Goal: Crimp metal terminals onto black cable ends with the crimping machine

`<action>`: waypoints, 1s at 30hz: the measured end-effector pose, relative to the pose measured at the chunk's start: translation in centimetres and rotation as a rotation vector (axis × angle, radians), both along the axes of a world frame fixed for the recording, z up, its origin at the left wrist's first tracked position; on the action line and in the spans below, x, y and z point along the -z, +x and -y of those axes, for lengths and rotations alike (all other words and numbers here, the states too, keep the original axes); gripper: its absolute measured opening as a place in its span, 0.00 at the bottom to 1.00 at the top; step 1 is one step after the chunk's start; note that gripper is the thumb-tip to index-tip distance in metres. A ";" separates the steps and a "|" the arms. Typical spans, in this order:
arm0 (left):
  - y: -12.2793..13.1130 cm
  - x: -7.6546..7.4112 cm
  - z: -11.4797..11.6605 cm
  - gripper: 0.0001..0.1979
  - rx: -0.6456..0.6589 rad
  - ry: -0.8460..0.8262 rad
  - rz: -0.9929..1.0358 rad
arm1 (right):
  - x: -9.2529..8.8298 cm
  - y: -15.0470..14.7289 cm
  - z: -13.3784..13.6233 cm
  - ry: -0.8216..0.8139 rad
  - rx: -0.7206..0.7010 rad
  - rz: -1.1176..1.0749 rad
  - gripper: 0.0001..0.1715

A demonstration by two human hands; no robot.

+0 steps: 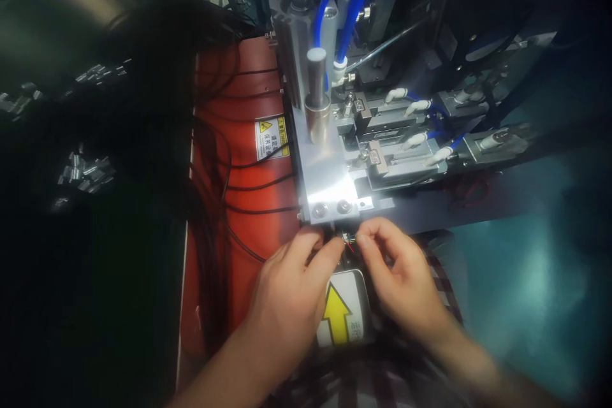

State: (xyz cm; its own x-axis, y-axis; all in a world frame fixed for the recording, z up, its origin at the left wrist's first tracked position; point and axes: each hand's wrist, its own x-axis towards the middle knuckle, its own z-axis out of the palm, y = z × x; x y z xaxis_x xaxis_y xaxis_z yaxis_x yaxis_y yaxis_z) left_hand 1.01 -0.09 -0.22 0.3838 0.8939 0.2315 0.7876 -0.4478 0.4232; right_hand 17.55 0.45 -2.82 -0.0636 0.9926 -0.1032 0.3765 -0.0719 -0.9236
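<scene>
Biggest thing first: the blurry teal surface (535, 280) taking up the lower right. Next is the long, flat red-orange panel (272, 229) left of centre, with a messy bundle of thin black cables (210, 268) running down its left side and a few strands crossing it. Right beside it is the chunky silver metal machine block (329, 188), with a shiny round metal post (316, 86) standing on it. Brown-and-white checked fabric (377, 382) fills the bottom, pretty blurred.

Both bare hands are just below the block's near end. The left hand (291, 287) has its index finger curled in by the block and its thumb tip up against the wires; can't tell if it's actually pinching, since the fingertips are partly hidden. The right hand (401, 274) has thumb and index tips pressed together on the wires' other end.

Going smaller: glossy blue air hoses (356, 6) loop above the block, and a rounded white sign with a fat yellow arrow (338, 312) is below the hands, partly covered by the left one. Way off left there's a pile of small shiny silver metal pieces (87, 171). A yellow-and-white warning label (268, 137) is on the panel. Tiniest are the thin coloured wires, one clearly red (349, 242), right between the two hands.
</scene>
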 end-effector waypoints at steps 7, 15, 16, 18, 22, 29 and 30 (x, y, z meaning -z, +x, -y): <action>0.1 0.3 0.1 0.15 -0.025 -0.008 -0.010 | -0.1 -0.3 0.1 0.029 0.013 0.020 0.08; 0.0 0.2 0.1 0.14 -0.015 -0.013 -0.008 | 0.0 -0.3 -0.2 0.020 0.015 0.007 0.08; 0.0 0.2 0.1 0.14 -0.014 -0.012 -0.006 | 0.1 -0.3 -0.2 0.021 0.018 0.008 0.08; 0.0 0.2 0.1 0.14 -0.015 -0.013 -0.004 | 0.2 -0.2 -0.2 0.019 0.017 0.009 0.08; 0.0 0.2 0.1 0.14 -0.008 -0.004 -0.003 | 0.4 -0.3 -0.3 0.015 0.011 0.014 0.08; -0.1 0.3 0.1 0.16 -0.008 0.000 -0.014 | 0.3 -0.3 -0.4 0.030 0.008 0.070 0.08; -0.1 0.2 0.1 0.16 -0.004 0.001 -0.014 | 0.3 -0.3 -0.4 0.032 0.009 0.080 0.08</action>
